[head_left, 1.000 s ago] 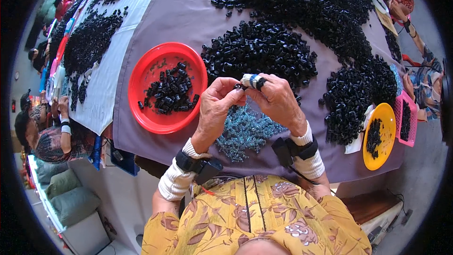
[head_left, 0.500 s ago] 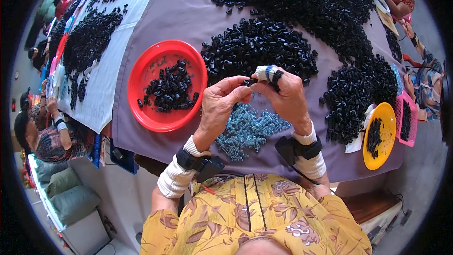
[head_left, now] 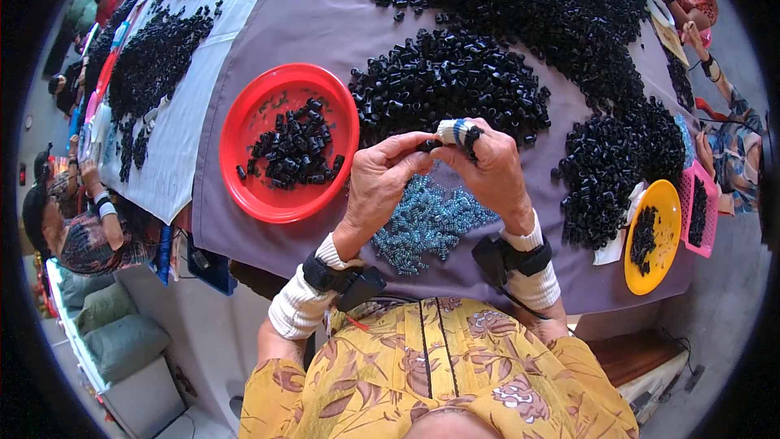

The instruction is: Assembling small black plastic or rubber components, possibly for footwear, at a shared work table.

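Note:
My left hand point(head_left: 375, 187) and my right hand point(head_left: 493, 169) meet above the table, fingertips pinched on a small black plastic tube piece point(head_left: 428, 145). My fingers cover most of it. On a right-hand finger sits a white knitted finger cover point(head_left: 455, 132) with a blue band. Just beyond my hands lies a heap of black plastic tube pieces point(head_left: 455, 81). Below them, nearer to me, spreads a pile of small bluish coil springs point(head_left: 431, 228). To the left stands a round red plate point(head_left: 236, 142) holding similar black pieces.
Larger drifts of black pieces point(head_left: 520, 0) cover the far table. At right are a yellow plate point(head_left: 670, 228) and a pink basket point(head_left: 705, 232). Co-workers sit along the left point(head_left: 77, 219) and right point(head_left: 735, 146) sides. A mauve cloth point(head_left: 268, 28) covers the table.
My hands keep almost the same place. The black piece has turned slightly between my fingertips, and my right fingers have shifted a little. Co-workers' hands at the right have moved slightly.

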`<state>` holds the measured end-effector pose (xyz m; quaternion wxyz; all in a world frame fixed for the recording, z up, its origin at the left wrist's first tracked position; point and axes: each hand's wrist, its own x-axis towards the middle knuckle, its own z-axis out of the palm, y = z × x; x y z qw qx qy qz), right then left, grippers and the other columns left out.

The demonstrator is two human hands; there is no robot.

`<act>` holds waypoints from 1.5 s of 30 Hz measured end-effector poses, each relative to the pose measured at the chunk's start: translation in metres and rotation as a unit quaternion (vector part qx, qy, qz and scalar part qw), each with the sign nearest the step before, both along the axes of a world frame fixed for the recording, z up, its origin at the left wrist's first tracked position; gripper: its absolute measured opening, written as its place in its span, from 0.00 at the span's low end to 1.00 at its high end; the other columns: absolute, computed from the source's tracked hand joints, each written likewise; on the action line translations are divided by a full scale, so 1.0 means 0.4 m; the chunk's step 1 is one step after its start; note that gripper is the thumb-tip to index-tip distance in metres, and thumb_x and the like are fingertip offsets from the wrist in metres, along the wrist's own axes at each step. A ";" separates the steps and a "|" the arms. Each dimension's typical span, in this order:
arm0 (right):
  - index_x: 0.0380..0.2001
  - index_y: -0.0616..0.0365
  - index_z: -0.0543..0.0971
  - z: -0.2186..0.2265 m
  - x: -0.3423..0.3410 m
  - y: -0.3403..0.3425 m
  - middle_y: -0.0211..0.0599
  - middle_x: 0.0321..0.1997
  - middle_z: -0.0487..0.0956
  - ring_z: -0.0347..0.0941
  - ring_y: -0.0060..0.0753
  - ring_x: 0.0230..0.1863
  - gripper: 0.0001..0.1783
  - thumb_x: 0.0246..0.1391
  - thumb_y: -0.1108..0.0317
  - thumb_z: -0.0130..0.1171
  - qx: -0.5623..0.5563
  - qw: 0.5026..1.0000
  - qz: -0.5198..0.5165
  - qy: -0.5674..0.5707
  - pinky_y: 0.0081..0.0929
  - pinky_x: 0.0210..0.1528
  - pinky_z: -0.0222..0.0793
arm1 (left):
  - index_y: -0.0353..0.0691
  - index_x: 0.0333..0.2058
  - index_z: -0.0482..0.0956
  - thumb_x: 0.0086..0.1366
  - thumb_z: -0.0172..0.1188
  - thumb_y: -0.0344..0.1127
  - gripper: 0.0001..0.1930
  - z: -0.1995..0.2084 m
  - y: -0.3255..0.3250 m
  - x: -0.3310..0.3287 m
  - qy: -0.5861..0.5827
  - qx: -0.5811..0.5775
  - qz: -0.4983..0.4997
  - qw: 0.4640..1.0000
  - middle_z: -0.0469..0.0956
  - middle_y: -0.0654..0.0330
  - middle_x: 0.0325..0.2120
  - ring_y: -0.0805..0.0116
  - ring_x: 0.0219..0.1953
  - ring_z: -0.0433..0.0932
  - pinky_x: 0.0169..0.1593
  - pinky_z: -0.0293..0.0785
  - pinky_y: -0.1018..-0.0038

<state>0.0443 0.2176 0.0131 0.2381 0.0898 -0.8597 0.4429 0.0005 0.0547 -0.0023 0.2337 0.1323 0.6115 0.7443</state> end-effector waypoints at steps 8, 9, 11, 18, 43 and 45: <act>0.26 0.62 0.76 0.020 0.006 -0.002 0.38 0.26 0.73 0.70 0.39 0.31 0.07 0.41 0.72 0.61 0.170 0.985 -0.021 0.032 0.35 0.41 0.62 | 0.32 0.44 0.77 0.60 0.57 0.24 0.13 -0.001 0.002 0.004 0.012 -0.013 0.006 1.000 0.79 0.62 0.31 0.80 0.32 0.75 0.37 0.73 0.84; 0.26 0.62 0.76 0.022 0.008 -0.005 0.38 0.26 0.73 0.69 0.38 0.32 0.06 0.41 0.72 0.60 0.204 0.978 -0.034 0.029 0.35 0.42 0.61 | 0.32 0.44 0.77 0.60 0.57 0.24 0.13 0.002 0.003 0.005 0.016 -0.022 0.009 1.000 0.79 0.62 0.31 0.80 0.32 0.75 0.37 0.73 0.84; 0.26 0.62 0.76 0.017 0.010 -0.009 0.38 0.26 0.73 0.69 0.38 0.33 0.06 0.41 0.72 0.59 0.219 0.975 -0.038 0.030 0.35 0.43 0.60 | 0.32 0.44 0.77 0.60 0.57 0.24 0.13 0.002 0.004 0.005 0.020 -0.031 0.013 0.999 0.79 0.62 0.31 0.80 0.32 0.75 0.37 0.73 0.84; 0.24 0.63 0.75 0.000 0.011 -0.020 0.39 0.27 0.73 0.69 0.38 0.33 0.05 0.44 0.72 0.55 0.261 0.964 -0.047 0.026 0.36 0.42 0.60 | 0.31 0.44 0.77 0.60 0.58 0.26 0.13 -0.007 0.001 0.003 0.017 -0.029 0.014 0.999 0.80 0.60 0.32 0.77 0.32 0.77 0.38 0.74 0.82; 0.19 0.62 0.73 -0.020 0.016 -0.025 0.39 0.24 0.71 0.68 0.37 0.30 0.06 0.44 0.71 0.53 0.251 0.968 -0.012 -0.010 0.34 0.43 0.59 | 0.30 0.40 0.78 0.59 0.54 0.20 0.10 -0.007 0.001 0.006 0.055 -0.056 0.035 0.996 0.78 0.61 0.30 0.76 0.32 0.76 0.39 0.74 0.81; 0.19 0.62 0.73 -0.021 0.017 -0.024 0.40 0.24 0.71 0.68 0.37 0.30 0.06 0.44 0.71 0.53 0.242 0.970 -0.010 -0.009 0.34 0.43 0.59 | 0.30 0.39 0.78 0.59 0.54 0.20 0.10 -0.007 0.001 0.007 0.055 -0.060 0.035 0.996 0.78 0.61 0.30 0.76 0.33 0.76 0.39 0.74 0.81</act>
